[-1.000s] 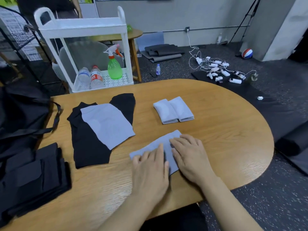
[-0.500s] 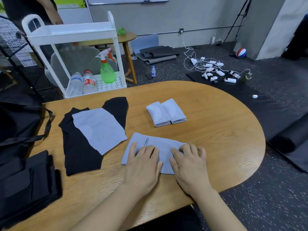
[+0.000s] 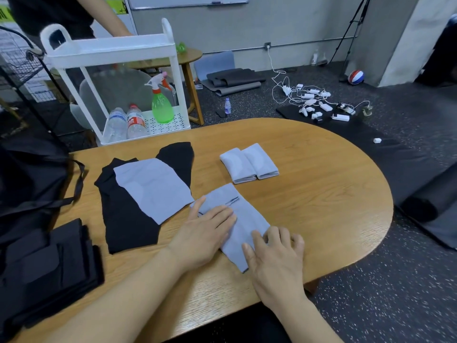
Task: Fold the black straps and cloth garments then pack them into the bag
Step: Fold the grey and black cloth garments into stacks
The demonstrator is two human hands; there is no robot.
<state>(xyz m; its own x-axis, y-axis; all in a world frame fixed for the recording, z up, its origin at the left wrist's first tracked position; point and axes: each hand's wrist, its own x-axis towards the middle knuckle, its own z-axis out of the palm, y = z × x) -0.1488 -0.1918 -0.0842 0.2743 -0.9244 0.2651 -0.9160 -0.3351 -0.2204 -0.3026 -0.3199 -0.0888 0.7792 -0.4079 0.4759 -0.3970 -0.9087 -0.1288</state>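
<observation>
**Folding half done, nothing packed yet**

Head view: we press the light grey cloth (image 3: 237, 219) flat on the desk (image 3: 321, 194). Our left hand (image 3: 205, 233) lies on its near-left part with fingers straight and released, gripping nothing. Our right hand (image 3: 274, 258) rests on the cloth's near end, fingers spread and only lightly bent, also grasping nothing.

Judging by how things lie, we are partway through. 2 folded grey pieces (image 3: 249, 163) sit side by side just beyond the cloth. To the left, a black garment (image 3: 123, 219) lies flat with another grey garment (image 3: 153, 186) on top of it, neither yet folded small. At the near-left desk edge a stack of black straps (image 3: 47, 266) looks folded. The black bag (image 3: 27, 174) sits at the far left, and we cannot tell whether anything is inside it. Packing appears still to come.
</observation>
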